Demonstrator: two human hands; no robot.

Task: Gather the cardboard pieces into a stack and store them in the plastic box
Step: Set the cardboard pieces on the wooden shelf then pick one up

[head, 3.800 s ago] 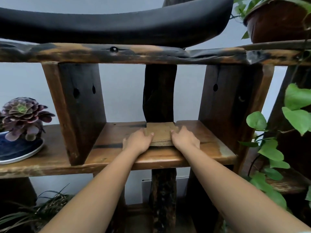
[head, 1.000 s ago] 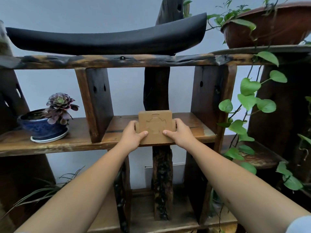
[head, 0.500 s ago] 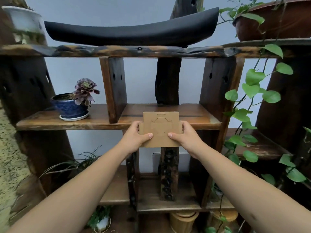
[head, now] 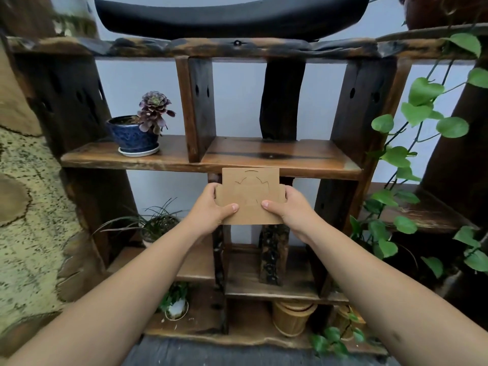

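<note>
— What are the hands doing?

— The left hand [head: 211, 207] is gripping the left edge of the cardboard stack [head: 250, 196], thumb lying across the near face. The right hand [head: 289, 207] is gripping the right edge the same way, thumb pointing inward. Both are clamping the cardboard between thumb and fingers.

— And where is the cardboard sitting?

— It is hanging in the air, not resting on anything. Its top edge is showing just below the front lip of the wooden shelf [head: 264, 154], near the middle of the rack, and its face is tilting toward the camera. Curved die-cut lines are showing on the top piece. How many pieces are making up the stack, I cannot tell; only the front face is showing.

— What else is standing around?

— A purple succulent [head: 154, 109] in a blue pot [head: 132, 136] is sitting on the shelf, far left of the cardboard. A green vine [head: 420, 101] is trailing down the right side. A black curved piece [head: 232, 14] is lying on the top shelf, and a wooden bucket [head: 293, 317] is standing on the lowest level, to the right.
</note>
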